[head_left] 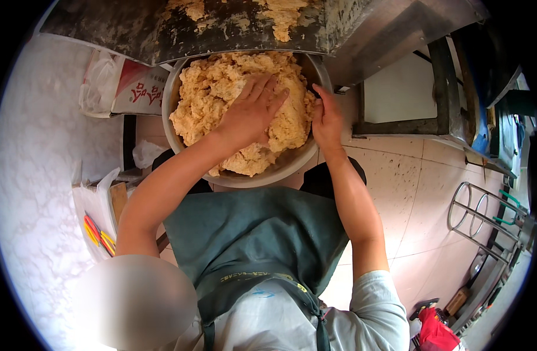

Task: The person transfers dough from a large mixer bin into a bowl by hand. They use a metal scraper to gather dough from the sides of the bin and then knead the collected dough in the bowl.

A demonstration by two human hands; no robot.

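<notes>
tan dough [221,99], grey metal bowl [292,167], green apron [251,234]

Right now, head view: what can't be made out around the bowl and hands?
- Far rim of the round metal bowl: hidden under the grey metal machine housing.
- Left hand palm: pressed flat into the crumbly tan dough.
- Right hand fingertips: curled over the bowl's rim.
- Bowl's support: hidden by the green apron.

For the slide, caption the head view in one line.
Left hand pressing flat into crumbly tan dough in a metal bowl, right hand gripping the rim, under a dough-smeared metal chute.
</notes>
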